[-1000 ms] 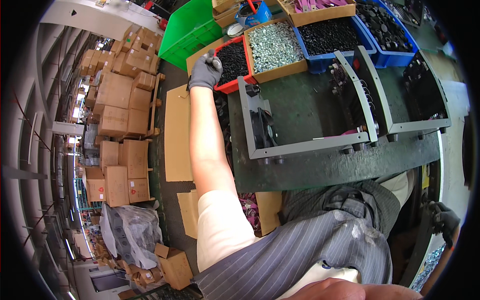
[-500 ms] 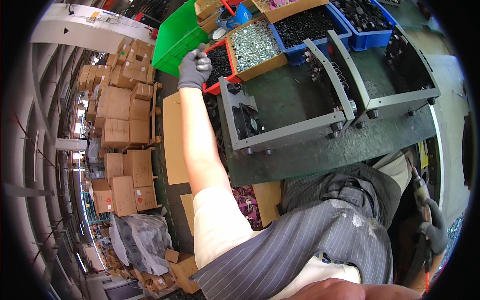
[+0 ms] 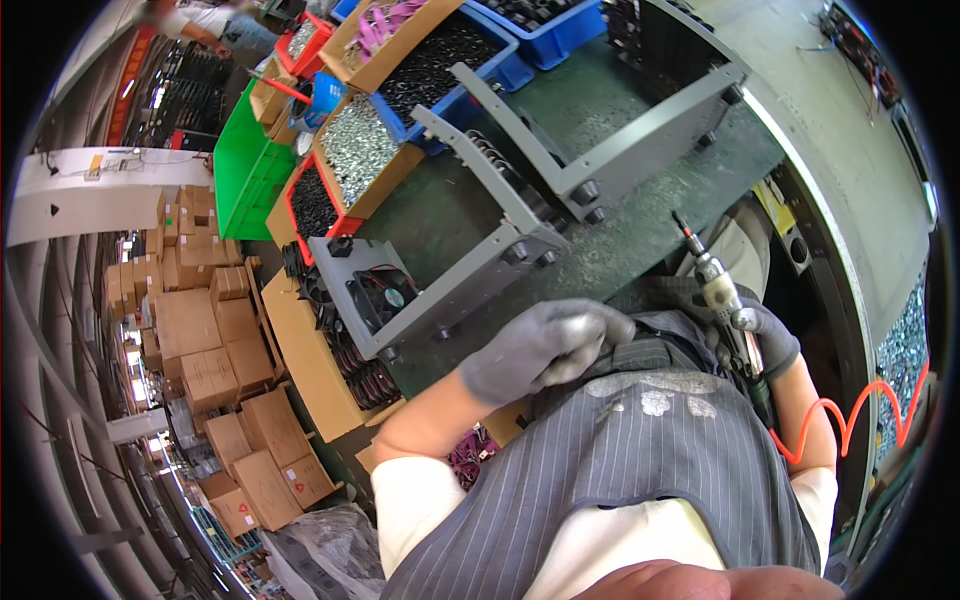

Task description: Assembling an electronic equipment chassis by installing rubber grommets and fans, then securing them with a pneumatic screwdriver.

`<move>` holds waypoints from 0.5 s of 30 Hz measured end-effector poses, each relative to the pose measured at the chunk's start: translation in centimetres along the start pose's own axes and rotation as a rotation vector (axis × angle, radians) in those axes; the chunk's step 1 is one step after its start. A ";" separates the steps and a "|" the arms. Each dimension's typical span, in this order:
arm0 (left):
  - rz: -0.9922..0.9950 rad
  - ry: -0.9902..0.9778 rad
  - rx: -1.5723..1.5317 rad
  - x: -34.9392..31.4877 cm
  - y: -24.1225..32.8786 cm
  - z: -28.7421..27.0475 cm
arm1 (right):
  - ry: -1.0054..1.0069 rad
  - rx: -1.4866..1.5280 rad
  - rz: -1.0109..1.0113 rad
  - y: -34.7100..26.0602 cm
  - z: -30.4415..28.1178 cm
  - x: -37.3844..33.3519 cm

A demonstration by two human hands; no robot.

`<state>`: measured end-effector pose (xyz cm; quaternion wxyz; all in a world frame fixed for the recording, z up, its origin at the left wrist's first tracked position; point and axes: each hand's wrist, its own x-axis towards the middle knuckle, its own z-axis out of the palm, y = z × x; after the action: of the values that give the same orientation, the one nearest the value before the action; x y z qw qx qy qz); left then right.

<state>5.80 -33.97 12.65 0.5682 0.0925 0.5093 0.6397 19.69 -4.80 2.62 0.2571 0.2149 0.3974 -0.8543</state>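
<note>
My right hand [image 3: 765, 338], in a grey glove, is wrapped round a pneumatic screwdriver [image 3: 718, 285] whose bit points up and away toward the bench edge. My gloved left hand [image 3: 548, 345] is over my lap, just in front of the bench, its fingers curled inward; whatever lies in them, if anything, is hidden. Beyond it on the bench stands a grey metal frame [image 3: 455, 285] with a black fan [image 3: 385, 295] at its left end. A second grey frame [image 3: 650, 135] stands to the right. Both have black round feet on the side facing me.
Behind the frames are a cardboard box of silvery screws [image 3: 358, 150], a red bin of black screws [image 3: 312, 205], blue bins [image 3: 520, 75] of black parts and a green crate [image 3: 255, 175]. An orange coiled hose [image 3: 845, 425] hangs at right. Stacked cartons [image 3: 205, 330] stand left; another person [image 3: 215, 30] is far off.
My left hand has come back from the red bin to my lap. My right hand has raised the screwdriver up beside the bench. The view has turned to the right.
</note>
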 end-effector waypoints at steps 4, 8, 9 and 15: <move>0.147 0.008 -0.445 6.9 -4.8 -2.3 | 0.038 -0.162 -0.130 0.0 -0.5 0.1; 0.153 0.137 -0.650 11.3 -3.4 -1.9 | 0.025 -0.297 -0.288 -2.3 0.8 -1.5; 0.135 0.146 -0.645 12.1 -3.0 -1.8 | 0.020 -0.300 -0.294 -2.7 1.0 -2.2; 0.211 -0.016 -0.663 14.5 -1.5 0.8 | -0.065 -0.372 -0.254 -4.8 1.1 -3.8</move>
<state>2.38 -21.92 5.23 0.5020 -0.0400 0.2568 0.8249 19.54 -2.03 8.19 0.1954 0.0845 0.5636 -0.7981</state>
